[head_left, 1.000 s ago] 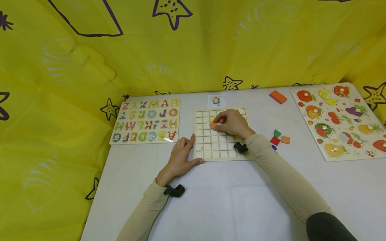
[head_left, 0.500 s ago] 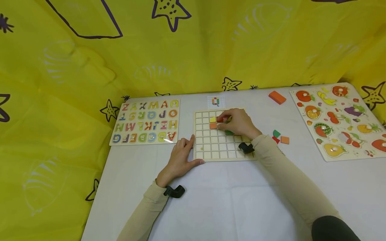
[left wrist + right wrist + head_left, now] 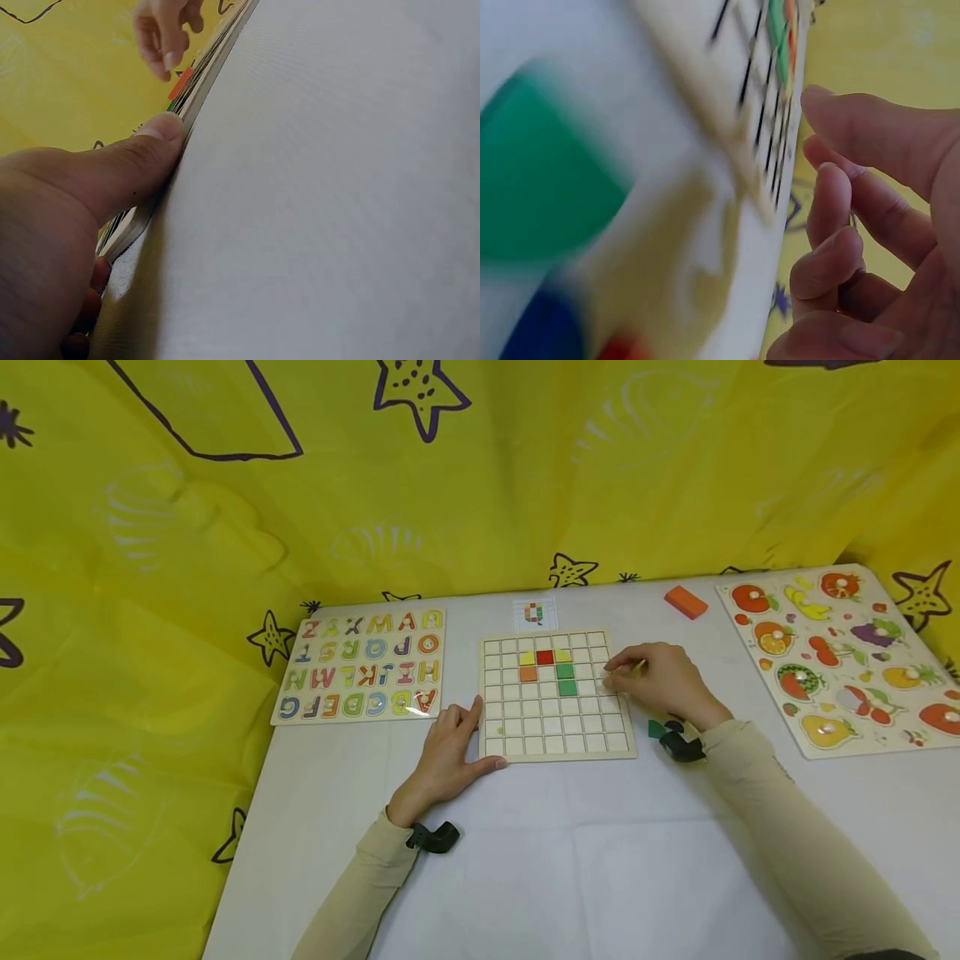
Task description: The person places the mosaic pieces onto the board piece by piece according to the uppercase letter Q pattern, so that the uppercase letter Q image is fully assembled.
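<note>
A wooden grid board (image 3: pixel 517 727) lies mid-table. On it are yellow (image 3: pixel 527 657), red (image 3: pixel 544 657) and second yellow tiles in a row, an orange tile (image 3: pixel 528 674) below at left, and two green tiles (image 3: pixel 567 687) at right. My left hand (image 3: pixel 448 752) steadies the near left corner, thumb (image 3: pixel 154 139) along the front edge and index finger along the left side. Past the board's right side hovers my right hand (image 3: pixel 663 677), its loosely bent fingers holding nothing. A green quarter-round piece (image 3: pixel 547 172) lies beneath it, with a blue piece (image 3: pixel 544 330) and a red piece (image 3: pixel 622 349) partly visible.
Behind the grid board lies a small pattern card (image 3: pixel 534 612). A letter puzzle board (image 3: pixel 360 664) is at the left, a fruit puzzle board (image 3: pixel 855 668) at the right. An orange block (image 3: pixel 686 602) sits near the back edge.
My right hand has let go of the red tile, which now lies in the top row between the yellow ones, and moved right off the board. The left hand has stayed put.
</note>
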The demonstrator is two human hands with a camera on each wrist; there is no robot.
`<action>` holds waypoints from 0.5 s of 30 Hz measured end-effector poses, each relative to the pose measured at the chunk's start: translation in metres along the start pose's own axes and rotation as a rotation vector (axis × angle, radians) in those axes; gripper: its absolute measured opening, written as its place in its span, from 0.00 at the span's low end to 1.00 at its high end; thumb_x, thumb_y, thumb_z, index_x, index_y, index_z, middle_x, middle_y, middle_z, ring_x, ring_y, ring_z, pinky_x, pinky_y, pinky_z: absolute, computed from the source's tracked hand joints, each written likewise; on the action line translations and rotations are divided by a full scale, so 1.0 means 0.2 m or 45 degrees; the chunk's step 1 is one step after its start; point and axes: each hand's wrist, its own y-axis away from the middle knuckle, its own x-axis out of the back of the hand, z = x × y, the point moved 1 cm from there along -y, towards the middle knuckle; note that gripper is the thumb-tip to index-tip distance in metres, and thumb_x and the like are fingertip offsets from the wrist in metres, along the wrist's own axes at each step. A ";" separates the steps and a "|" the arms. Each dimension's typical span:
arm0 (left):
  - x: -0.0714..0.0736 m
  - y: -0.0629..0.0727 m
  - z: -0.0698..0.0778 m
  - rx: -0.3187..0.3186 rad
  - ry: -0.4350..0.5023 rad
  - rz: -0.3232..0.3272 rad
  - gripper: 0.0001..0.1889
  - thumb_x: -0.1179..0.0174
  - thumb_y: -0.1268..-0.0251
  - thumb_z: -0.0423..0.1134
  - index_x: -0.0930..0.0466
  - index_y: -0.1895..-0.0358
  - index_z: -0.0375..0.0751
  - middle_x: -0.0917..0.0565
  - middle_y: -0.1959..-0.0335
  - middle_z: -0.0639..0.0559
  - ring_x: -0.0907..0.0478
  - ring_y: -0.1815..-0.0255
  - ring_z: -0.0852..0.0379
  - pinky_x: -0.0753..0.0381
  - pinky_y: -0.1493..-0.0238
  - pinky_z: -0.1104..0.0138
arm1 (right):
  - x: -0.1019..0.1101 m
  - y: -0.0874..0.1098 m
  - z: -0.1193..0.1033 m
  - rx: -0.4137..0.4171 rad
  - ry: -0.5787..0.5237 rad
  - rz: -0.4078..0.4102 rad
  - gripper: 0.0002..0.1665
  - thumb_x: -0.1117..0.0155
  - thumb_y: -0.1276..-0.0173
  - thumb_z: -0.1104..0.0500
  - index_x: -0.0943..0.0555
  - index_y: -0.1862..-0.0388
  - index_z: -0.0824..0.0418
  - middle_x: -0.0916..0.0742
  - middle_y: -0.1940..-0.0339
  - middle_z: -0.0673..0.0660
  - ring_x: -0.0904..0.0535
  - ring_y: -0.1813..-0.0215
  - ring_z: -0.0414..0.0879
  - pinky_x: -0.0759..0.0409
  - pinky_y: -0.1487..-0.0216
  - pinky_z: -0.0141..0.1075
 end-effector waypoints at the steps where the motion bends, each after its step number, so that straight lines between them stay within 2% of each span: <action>1: 0.00 0.00 0.00 -0.002 -0.003 0.003 0.55 0.21 0.41 0.52 0.41 0.17 0.31 0.30 0.56 0.48 0.38 0.56 0.54 0.38 0.52 0.62 | 0.02 0.02 0.02 -0.008 0.018 -0.001 0.14 0.26 0.30 0.51 0.09 0.53 0.58 0.14 0.63 0.56 0.24 0.60 0.52 0.30 0.62 0.42; 5: 0.00 0.00 0.00 0.003 -0.004 0.004 0.55 0.21 0.41 0.52 0.41 0.17 0.31 0.30 0.56 0.48 0.38 0.56 0.55 0.38 0.52 0.62 | 0.07 0.09 0.12 -0.030 0.070 0.002 0.16 0.25 0.30 0.50 0.10 0.51 0.59 0.13 0.62 0.56 0.23 0.65 0.50 0.28 0.67 0.39; 11: 0.00 0.00 0.00 0.021 0.006 -0.011 0.56 0.21 0.42 0.53 0.42 0.17 0.32 0.30 0.56 0.48 0.38 0.56 0.55 0.38 0.51 0.62 | 0.16 0.18 0.23 -0.044 0.154 0.014 0.22 0.24 0.31 0.46 0.11 0.49 0.61 0.11 0.60 0.56 0.24 0.61 0.51 0.30 0.63 0.40; 15: 0.00 0.00 0.00 0.016 -0.013 -0.005 0.56 0.21 0.42 0.54 0.42 0.17 0.32 0.30 0.56 0.48 0.38 0.56 0.54 0.37 0.51 0.62 | 0.22 0.24 0.27 -0.054 0.198 -0.003 0.25 0.24 0.31 0.44 0.11 0.47 0.62 0.10 0.59 0.56 0.24 0.64 0.50 0.30 0.65 0.40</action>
